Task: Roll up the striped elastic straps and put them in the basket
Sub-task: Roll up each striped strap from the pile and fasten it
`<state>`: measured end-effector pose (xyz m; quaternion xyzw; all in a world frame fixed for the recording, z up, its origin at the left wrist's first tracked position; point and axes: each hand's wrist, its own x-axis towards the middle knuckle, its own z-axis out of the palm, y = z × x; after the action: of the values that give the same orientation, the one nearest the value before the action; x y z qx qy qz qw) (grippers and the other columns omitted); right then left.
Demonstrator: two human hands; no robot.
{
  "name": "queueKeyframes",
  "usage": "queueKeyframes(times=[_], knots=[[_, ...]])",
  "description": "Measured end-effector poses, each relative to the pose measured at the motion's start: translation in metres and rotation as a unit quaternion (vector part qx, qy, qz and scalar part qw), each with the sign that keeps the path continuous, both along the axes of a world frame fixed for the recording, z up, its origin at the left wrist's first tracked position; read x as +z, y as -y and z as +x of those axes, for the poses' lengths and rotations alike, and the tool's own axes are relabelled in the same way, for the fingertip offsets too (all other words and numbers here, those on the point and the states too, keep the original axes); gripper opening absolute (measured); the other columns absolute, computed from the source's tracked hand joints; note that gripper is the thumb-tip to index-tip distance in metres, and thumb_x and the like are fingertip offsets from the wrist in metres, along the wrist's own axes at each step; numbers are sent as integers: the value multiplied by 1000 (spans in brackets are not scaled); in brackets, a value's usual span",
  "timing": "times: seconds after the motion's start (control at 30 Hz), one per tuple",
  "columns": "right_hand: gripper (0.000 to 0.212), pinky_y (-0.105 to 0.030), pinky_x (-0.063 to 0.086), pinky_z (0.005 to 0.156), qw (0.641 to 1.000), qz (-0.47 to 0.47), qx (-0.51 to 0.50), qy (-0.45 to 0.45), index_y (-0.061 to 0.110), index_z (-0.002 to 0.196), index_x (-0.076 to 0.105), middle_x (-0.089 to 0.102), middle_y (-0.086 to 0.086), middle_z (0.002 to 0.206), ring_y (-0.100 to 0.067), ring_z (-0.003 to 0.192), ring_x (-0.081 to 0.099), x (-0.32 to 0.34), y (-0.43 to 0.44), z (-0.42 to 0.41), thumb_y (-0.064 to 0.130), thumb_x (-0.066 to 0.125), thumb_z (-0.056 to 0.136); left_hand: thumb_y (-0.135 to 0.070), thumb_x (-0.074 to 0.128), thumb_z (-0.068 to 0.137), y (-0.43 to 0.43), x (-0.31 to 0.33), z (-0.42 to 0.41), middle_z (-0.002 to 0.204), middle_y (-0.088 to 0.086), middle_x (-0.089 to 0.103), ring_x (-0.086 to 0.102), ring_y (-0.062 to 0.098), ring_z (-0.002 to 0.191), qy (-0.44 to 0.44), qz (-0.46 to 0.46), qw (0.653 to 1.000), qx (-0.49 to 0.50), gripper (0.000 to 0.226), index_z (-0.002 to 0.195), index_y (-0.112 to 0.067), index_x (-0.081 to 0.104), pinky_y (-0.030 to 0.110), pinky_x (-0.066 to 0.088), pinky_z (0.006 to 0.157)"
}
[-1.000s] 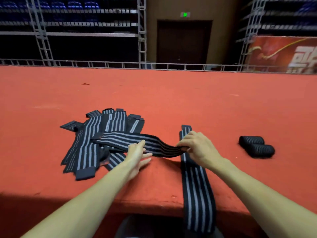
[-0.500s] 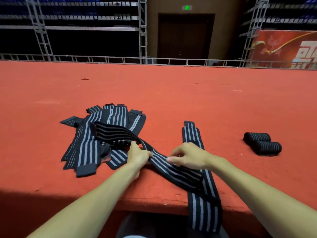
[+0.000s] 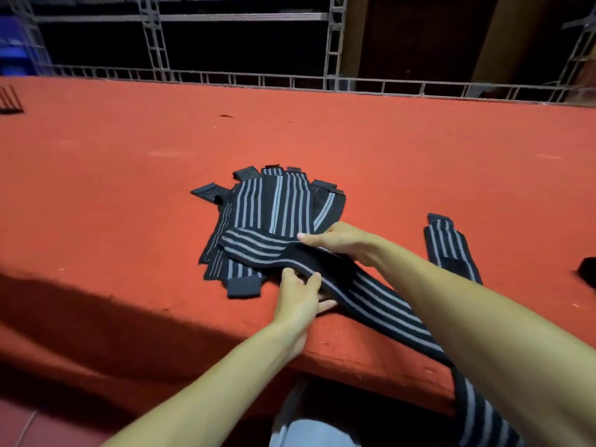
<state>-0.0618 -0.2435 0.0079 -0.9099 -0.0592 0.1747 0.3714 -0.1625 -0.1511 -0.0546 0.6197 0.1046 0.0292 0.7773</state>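
**One striped strap held over the pile at the table's edge**

Head view: A red-covered table (image 3: 129, 188) is seen from above, with its near edge running across the lower part of the picture. A pile of straps (image 3: 274, 204), black with grey stripes, is spread flat on it near the middle, their ends fanned out towards the far side.

A long strap (image 3: 371, 301) is drawn across the near part of the pile. From there it is led to the right over the table's edge and left hanging down at the lower right. It is gripped by the left hand (image 3: 300, 295) close to the table's edge, with the fingers curled over its upper face and the thumb tucked beneath it. The right hand (image 3: 338, 240) is laid on the same strap farther back, where it crosses the pile. Its fingers are stretched almost straight and pointed to the left. The thumb is hidden, so it cannot be told whether the strap is pinched there or only pressed.

A single strap (image 3: 448, 243) is laid flat on the table to the right, well apart from the pile. A dark object (image 3: 588, 272) is cut off by the right edge and cannot be made out. At the far left edge a dark slatted thing (image 3: 9, 100) is partly seen; whether it is a container, and what is in it, cannot be told. A metal railing (image 3: 290, 80) is set along the far side.
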Motion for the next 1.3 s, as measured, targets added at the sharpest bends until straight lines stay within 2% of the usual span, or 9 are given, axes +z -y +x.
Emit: queueKeyframes(times=[0.1,0.23,0.37,0.5,0.63,0.83,0.93,1.17,1.3], knots=[[33,-25,41,63,999,35,29,16,12,74,59,59,-6,80,-19,73,55,6,-9,-4,39,77,78,-12,45,99,-5,5,-9,107,10,56,67,17,81,-21,-10,1000,-21,14,111,-4,42,34,59,76],[10,-31,50,77,987,162,-15,18,17,80,63,68,-6,90,-19,78,63,28,5,-7,21,71,84,-25,43,101,4,24,-12,105,13,67,70,23,84,3,-15,997,-79,24,116,-8,49,41,58,80],[9,-28,52,65,932,358,-59,23,12,89,57,65,-8,82,-18,69,62,63,38,-20,10,52,96,-48,56,87,24,45,-6,103,-6,68,64,18,100,90,75,987,-115,11,95,-41,58,38,51,86],[12,-27,54,62,887,438,-125,80,7,95,62,66,-7,79,-17,66,63,91,82,-35,5,50,94,-29,59,90,46,72,0,106,5,69,64,26,101,163,158,968,-108,15,104,-22,60,42,54,85],[8,-25,45,56,862,462,-194,79,11,80,57,62,-1,63,-15,51,59,104,123,-45,9,55,87,-4,54,94,58,100,-3,80,7,67,64,13,63,144,48,967,-205,11,98,-12,60,26,51,57],[13,-20,41,43,833,497,-238,53,12,90,54,57,0,68,-11,47,54,109,150,-49,19,64,86,-5,55,92,49,130,-10,97,14,69,67,18,70,85,-34,927,-363,24,116,-7,58,27,57,58],[20,-29,56,63,823,489,-284,54,9,102,58,62,-4,73,-16,59,62,99,153,-45,16,67,86,-2,55,91,46,126,-17,109,18,67,69,19,77,56,-14,915,-400,33,124,-3,56,26,59,66],[19,-41,56,80,865,387,-310,72,3,103,60,64,-12,88,-24,76,64,66,146,-32,-3,59,85,-4,47,95,48,78,-20,73,1,69,61,8,64,-29,49,896,-440,18,104,-9,61,21,53,59],[15,-36,55,76,882,346,-313,68,5,92,55,59,-10,87,-22,78,61,50,148,-10,-9,54,86,-24,59,93,65,58,6,104,10,66,49,28,91,-31,62,922,-380,32,118,-4,57,30,38,69]])
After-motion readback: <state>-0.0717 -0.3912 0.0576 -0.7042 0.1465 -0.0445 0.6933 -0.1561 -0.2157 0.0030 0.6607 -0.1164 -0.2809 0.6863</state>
